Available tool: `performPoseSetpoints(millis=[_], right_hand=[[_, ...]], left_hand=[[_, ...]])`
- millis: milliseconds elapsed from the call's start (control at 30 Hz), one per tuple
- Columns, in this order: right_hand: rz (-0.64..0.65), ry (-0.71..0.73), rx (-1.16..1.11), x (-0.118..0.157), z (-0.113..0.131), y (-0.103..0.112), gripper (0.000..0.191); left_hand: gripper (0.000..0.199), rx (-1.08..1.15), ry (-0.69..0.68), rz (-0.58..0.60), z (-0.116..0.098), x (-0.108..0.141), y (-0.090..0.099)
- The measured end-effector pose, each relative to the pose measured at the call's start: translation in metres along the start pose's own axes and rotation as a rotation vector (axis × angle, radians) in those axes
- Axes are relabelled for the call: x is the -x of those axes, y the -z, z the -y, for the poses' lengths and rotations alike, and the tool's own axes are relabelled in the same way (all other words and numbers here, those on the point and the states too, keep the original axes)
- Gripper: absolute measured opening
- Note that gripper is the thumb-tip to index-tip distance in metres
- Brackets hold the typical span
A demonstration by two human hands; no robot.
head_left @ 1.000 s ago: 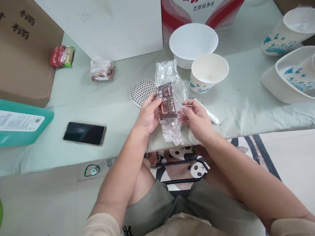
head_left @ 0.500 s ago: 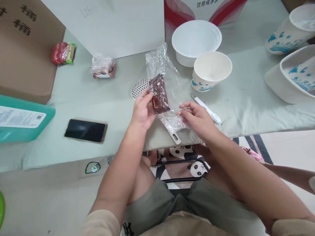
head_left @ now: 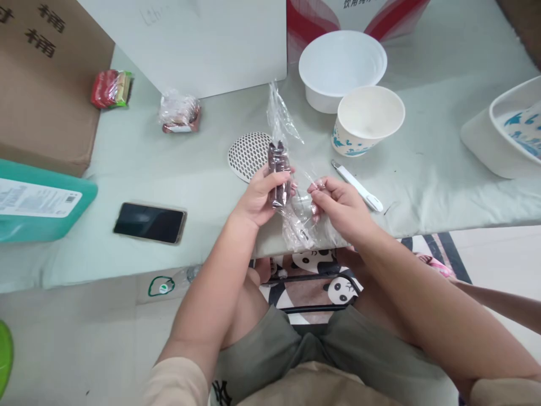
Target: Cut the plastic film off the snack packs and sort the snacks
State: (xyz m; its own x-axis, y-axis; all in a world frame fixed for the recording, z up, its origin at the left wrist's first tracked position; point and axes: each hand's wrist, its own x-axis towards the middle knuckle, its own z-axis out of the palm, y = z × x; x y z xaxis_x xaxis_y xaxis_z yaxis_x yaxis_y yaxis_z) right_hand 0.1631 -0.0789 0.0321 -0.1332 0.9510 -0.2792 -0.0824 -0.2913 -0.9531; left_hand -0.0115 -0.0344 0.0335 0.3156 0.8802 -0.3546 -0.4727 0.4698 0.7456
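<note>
My left hand is closed around a brown snack packet, turned so its narrow side faces up. Clear plastic wrap hangs around the packet, above it and down toward the table edge. The fingertips of my right hand pinch the loose side of that plastic wrap. Under the left hand lies a perforated white skimmer; the plastic covers most of its handle. Just right of my right hand rests a white utility knife.
A paper cup and a white bowl stand behind the hands. A phone, a plastic-wrapped snack packet and a red packet lie to the left. At right is a white container. Another person's arm shows lower right.
My left hand has turned the brown packet from its printed face to its edge and shifted slightly right. My right hand still pinches the plastic.
</note>
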Motion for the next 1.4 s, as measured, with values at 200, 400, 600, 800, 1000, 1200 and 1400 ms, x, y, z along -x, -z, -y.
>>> performPoseSetpoints(millis=[200, 400, 600, 800, 1000, 1200, 1400], right_hand=[[-0.168, -0.011, -0.064, -0.001, 0.002, 0.002, 0.023], [-0.314, -0.040, -0.085, -0.008, 0.001, 0.009, 0.015], [-0.387, 0.177, 0.145, -0.006, -0.005, 0.026, 0.015], [-0.179, 0.625, 0.605, 0.002, -0.010, 0.020, 0.069], [-0.370, 0.411, 0.485, -0.001, -0.002, 0.018, 0.021], [-0.430, 0.175, 0.070, -0.007, 0.004, 0.031, 0.040], [-0.531, 0.097, 0.104, -0.013, -0.003, 0.037, 0.031]], left_hand=[[0.027, 0.160, 0.026, -0.025, -0.005, 0.000, -0.001], [0.034, 0.053, -0.039, -0.010, -0.008, -0.003, 0.006], [0.045, 0.032, 0.032, -0.009, -0.012, 0.004, 0.003], [0.036, -0.117, 0.168, 0.011, -0.001, 0.011, -0.005], [0.042, -0.201, 0.286, 0.131, 0.007, 0.013, -0.001], [0.037, -0.200, 0.273, 0.112, 0.000, 0.013, 0.004], [0.031, -0.032, 0.151, 0.094, -0.008, 0.009, 0.005]])
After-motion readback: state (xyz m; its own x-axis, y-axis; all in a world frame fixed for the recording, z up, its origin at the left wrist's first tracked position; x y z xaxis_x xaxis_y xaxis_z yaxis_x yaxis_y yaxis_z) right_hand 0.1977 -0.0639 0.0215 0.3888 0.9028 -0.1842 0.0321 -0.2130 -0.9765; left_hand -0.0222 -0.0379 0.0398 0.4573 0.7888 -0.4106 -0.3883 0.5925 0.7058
